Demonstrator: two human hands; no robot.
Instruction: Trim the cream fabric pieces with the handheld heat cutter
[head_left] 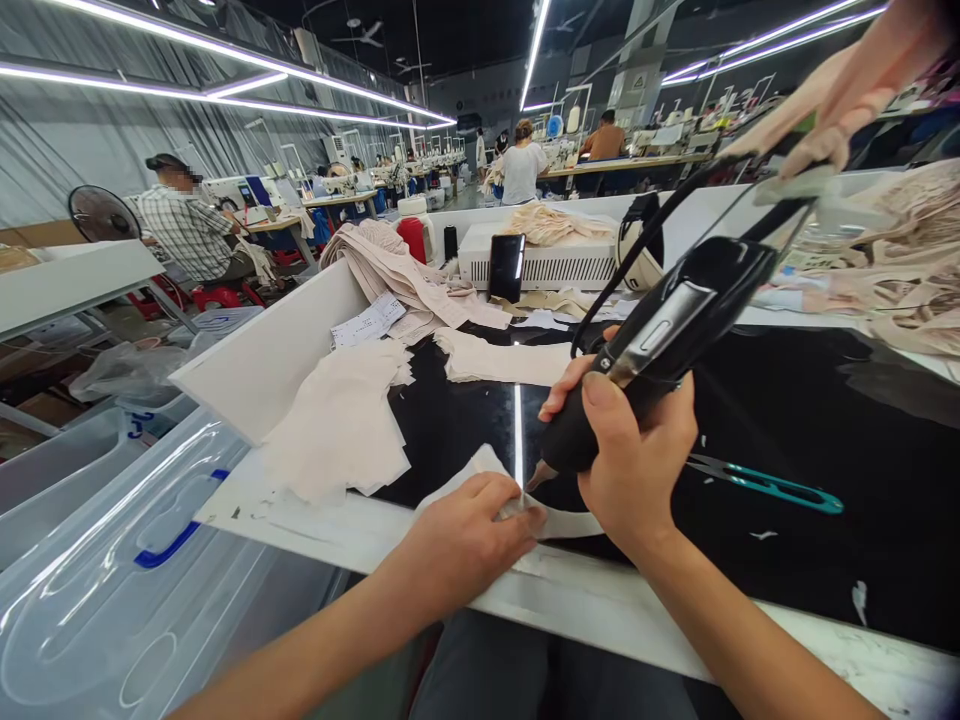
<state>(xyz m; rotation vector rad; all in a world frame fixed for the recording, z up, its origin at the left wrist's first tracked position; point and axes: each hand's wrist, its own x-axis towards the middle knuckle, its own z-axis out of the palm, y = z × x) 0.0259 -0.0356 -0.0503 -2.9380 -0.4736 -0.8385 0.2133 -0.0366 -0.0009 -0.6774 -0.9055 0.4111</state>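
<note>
the left hand was closed on a pale cloth piece at the near edge of the table, while the right hand was wrapped around a black tool, holding it tilted above the tabletop. teal snips lay to the right, near that same edge. a stack of pale cloth pieces lay by the near left corner, and a cloth strip lay farther back.

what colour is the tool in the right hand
Black, with a silver plate on its side; the head view shows the tool best.
</note>
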